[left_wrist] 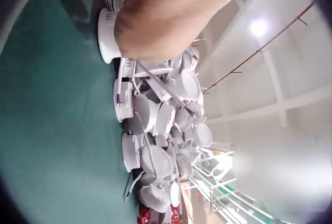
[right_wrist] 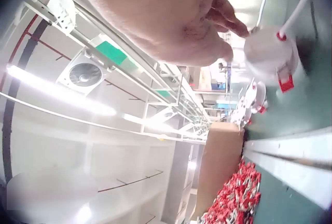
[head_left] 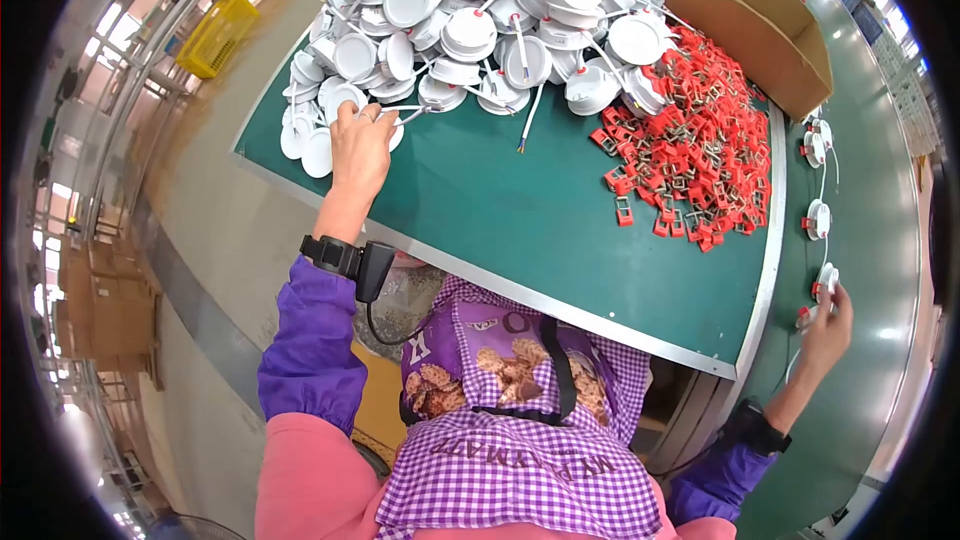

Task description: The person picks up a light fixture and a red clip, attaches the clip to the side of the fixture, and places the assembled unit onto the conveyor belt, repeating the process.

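In the head view my left hand [head_left: 362, 148] is at the left end of a heap of white round lamps [head_left: 410, 0] with short cables. Its fingertips are among the nearest lamps, and a lamp [left_wrist: 107, 36] shows beside the hand in the left wrist view. I cannot tell whether these fingers grip a lamp. Out to the right, my right hand [head_left: 828, 332] reaches over a green conveyor belt [head_left: 870, 340]. In the right wrist view its loosely bent fingertips come right to the edge of a white lamp [right_wrist: 270, 52] with a red clip [right_wrist: 286, 81].
Red clips with metal parts [head_left: 700, 140] lie piled on the green table [head_left: 480, 210], beside a cardboard box [head_left: 740, 10]. Further lamps [head_left: 818, 220] stand in a line along the belt. A metal edge [head_left: 765, 290] borders the table there.
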### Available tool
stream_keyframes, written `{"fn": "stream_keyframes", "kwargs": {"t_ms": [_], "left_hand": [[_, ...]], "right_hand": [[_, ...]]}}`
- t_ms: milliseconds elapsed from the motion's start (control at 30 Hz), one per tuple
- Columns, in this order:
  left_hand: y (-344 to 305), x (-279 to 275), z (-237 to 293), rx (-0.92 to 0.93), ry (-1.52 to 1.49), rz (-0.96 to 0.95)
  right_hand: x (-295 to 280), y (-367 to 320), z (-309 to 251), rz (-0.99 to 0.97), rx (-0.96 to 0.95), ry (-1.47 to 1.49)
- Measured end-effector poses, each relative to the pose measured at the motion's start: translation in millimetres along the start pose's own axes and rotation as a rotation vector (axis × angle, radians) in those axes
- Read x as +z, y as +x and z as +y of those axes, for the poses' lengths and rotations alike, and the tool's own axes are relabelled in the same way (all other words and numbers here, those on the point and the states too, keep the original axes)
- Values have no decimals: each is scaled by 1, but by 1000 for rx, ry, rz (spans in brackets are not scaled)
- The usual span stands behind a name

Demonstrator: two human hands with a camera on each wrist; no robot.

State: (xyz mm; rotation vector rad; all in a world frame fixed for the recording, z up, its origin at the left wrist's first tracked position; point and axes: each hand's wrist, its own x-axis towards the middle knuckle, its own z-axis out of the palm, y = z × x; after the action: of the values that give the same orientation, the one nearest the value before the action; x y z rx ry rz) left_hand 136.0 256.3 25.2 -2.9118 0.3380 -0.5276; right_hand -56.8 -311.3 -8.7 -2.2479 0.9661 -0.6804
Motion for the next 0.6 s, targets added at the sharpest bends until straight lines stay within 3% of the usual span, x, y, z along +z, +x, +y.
{"fn": "stream_keyframes", "kwargs": {"t_ms": [67,133,200,433,467,600], "left_hand": [[-1,-1,9,8,-15,55],[-2,-7,22,39,-14,93],[-2,-16,42,25,-79,38],[-13,-20,102,177,-304,80],[-15,-25,104,146,-422,-30],[-21,-35,93,61,-445,84]], "right_hand": [[23,-26,-46,-204,-249,33],[49,-49,-89,-435,-292,196],[80,-69,-112,-541,-458,313],[143,-105,-163,-661,-660,123],[148,-107,-166,-655,-705,43],[151,-107,-170,-737,-669,3]]}}
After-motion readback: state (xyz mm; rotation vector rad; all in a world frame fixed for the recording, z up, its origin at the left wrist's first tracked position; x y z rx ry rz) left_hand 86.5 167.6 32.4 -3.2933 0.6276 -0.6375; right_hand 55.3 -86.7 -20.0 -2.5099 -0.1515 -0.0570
